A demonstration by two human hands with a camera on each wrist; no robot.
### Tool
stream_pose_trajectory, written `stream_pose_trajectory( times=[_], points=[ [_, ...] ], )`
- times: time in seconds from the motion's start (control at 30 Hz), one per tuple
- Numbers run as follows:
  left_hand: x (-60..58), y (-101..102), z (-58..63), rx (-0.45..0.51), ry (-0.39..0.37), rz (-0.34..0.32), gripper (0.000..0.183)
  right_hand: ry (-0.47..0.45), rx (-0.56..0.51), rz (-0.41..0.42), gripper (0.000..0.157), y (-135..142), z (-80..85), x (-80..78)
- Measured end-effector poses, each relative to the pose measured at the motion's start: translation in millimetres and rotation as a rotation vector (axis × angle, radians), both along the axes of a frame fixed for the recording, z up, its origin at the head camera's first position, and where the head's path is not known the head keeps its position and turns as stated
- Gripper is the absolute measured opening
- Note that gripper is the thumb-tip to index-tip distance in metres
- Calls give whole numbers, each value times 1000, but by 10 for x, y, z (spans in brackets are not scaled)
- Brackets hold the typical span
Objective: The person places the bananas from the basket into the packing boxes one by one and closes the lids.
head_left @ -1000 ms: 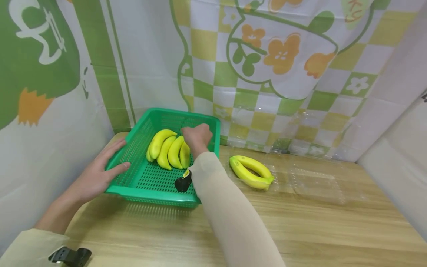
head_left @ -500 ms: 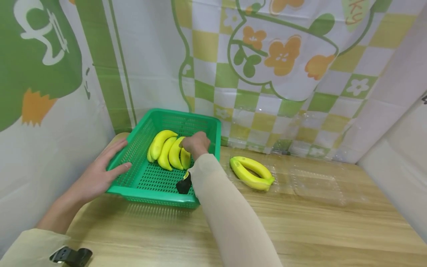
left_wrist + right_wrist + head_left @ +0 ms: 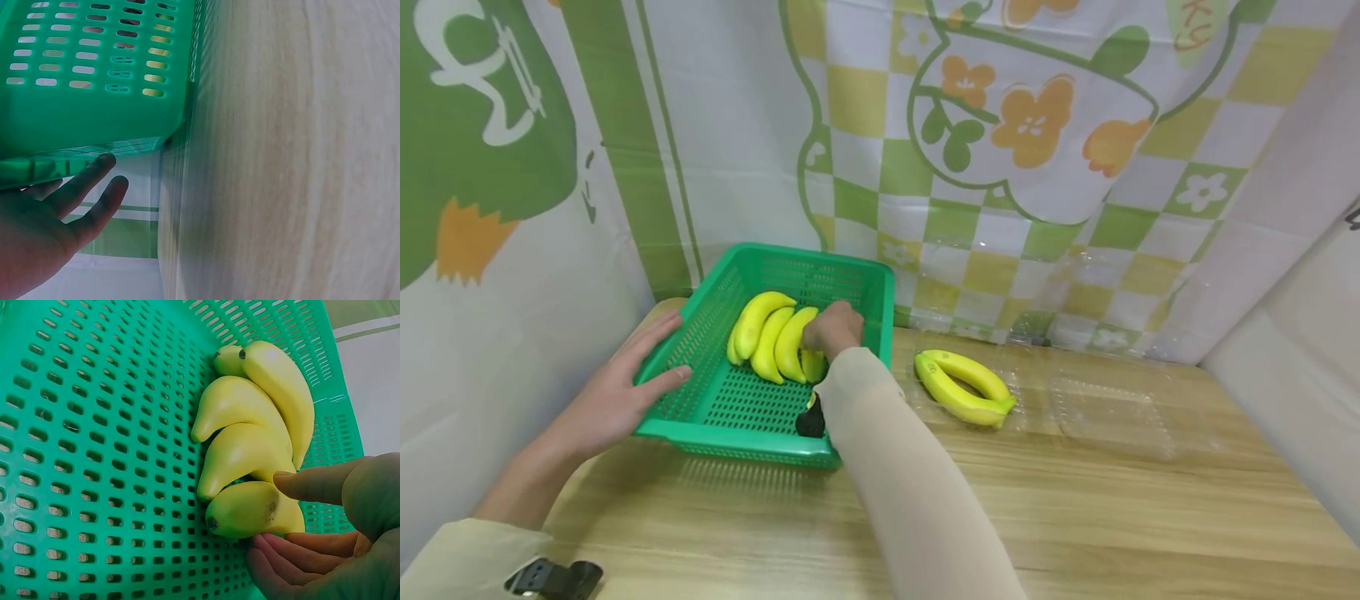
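Observation:
Several yellow bananas (image 3: 767, 342) lie side by side in a green plastic basket (image 3: 767, 450). My right hand (image 3: 837, 327) is inside the basket at the right end of the row. In the right wrist view, the thumb of my right hand (image 3: 337, 531) lies on one side of the greenish end banana (image 3: 244, 509) and the fingers on the other, pinching it. My left hand (image 3: 613, 396) rests against the basket's left side, fingers extended. In the left wrist view, the fingers of my left hand (image 3: 56, 228) touch the rim with nothing gripped.
Two joined bananas (image 3: 962, 387) lie on the wooden table (image 3: 1112, 517) right of the basket, on or in clear plastic. A clear plastic container (image 3: 1112, 408) stands farther right. Patterned cloth (image 3: 1022, 125) hangs behind.
My right hand has come down and nearer from the basket's far right onto the end banana, now covering more of it. The left hand and basket stay nearly in place.

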State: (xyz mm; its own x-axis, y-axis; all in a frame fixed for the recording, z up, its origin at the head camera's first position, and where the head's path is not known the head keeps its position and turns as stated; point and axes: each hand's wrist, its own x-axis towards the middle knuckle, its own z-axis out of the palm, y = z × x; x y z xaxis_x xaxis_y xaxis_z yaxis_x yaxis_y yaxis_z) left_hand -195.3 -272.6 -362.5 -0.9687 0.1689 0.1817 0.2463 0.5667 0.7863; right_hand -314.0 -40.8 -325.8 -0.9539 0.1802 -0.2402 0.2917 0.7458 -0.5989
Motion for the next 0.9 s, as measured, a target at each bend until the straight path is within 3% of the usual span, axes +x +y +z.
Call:
stream_pose_trajectory(
  times=[0.47,0.67,0.9],
  points=[
    [-10,-4,-5,-6,-5,0,75,-6,25,-4,34,6,-34,-43],
    [-1,-11,-15,-2,2,2,75,12,-55,-35,27,28,-10,-12],
    [-8,-9,-17,6,-1,0,75,95,-196,-90,21,42,27,25]
  ],
)
